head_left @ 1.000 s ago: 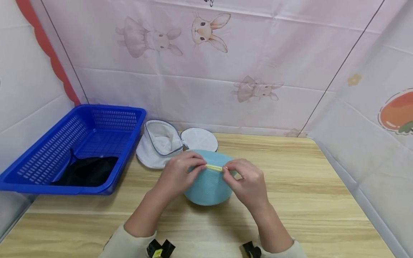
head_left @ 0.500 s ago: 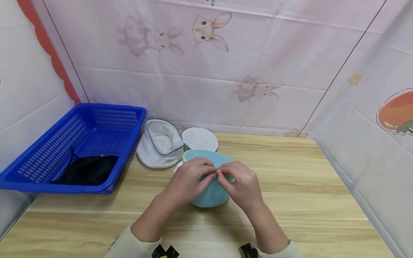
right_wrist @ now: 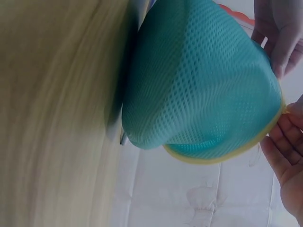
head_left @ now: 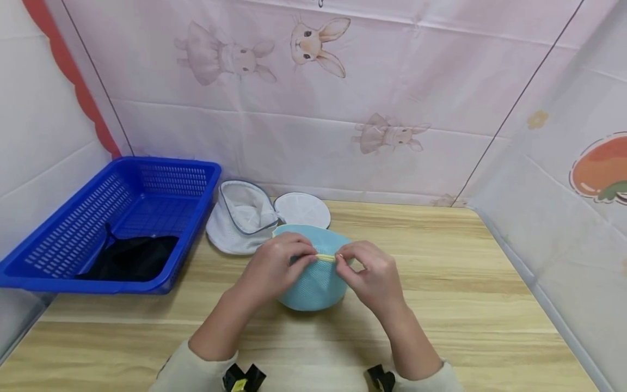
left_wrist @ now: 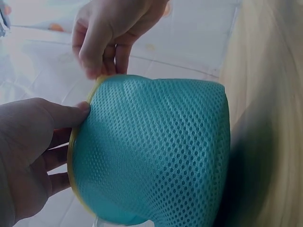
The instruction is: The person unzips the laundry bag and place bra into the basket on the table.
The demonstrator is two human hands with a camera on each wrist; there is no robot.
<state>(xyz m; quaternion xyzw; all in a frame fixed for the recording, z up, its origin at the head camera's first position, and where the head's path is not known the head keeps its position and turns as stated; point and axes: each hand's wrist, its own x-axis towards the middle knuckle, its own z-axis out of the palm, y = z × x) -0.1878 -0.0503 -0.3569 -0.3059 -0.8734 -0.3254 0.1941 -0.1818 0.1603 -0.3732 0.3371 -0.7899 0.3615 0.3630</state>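
Observation:
A light blue mesh laundry bag (head_left: 311, 288) with a yellow zipper edge (head_left: 325, 258) stands over the middle of the table. My left hand (head_left: 278, 267) pinches that edge between thumb and fingers, left of the front middle. To its right, my right hand (head_left: 374, 273) pinches the same edge at what looks like the zipper pull. A short stretch of yellow zipper shows between the two hands. In the right wrist view the bag's mouth (right_wrist: 203, 149) gapes on one side. The mesh wall (left_wrist: 151, 137) bulges out below the edge in the left wrist view.
A blue plastic basket (head_left: 196, 218) with a black cloth item (head_left: 132, 260) inside stands at the left. Behind the bag lie a white mesh bag (head_left: 235, 237) with its mouth open and a flat round white piece (head_left: 303, 209). A printed backdrop (head_left: 294, 136) rises behind the table.
The hands came together over the yellow edge half a second ago. Now they are apart again, with the zipper visible between them. The basket and white bags stay in place.

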